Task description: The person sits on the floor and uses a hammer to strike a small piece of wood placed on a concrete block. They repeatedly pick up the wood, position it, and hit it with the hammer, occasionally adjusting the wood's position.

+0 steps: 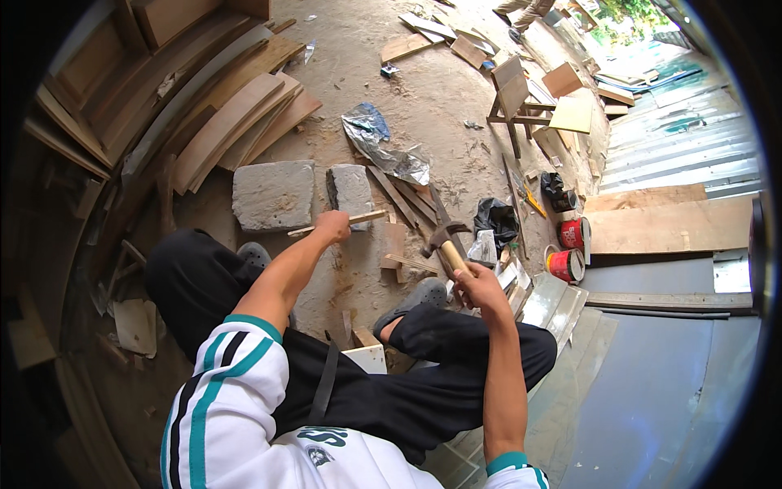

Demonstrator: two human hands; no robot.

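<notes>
One misaimed swing of the claw hammer (454, 257) the right hand (481, 288) grips could bruise the left hand (332, 226). That hand clasps a wooden strip (366, 217) near the smaller concrete block (353, 187).

We saw a white shirt (244, 391), striped green and black | black pants (460, 336) | tan hammer handle (454, 257) | grey blocks (273, 197)
</notes>
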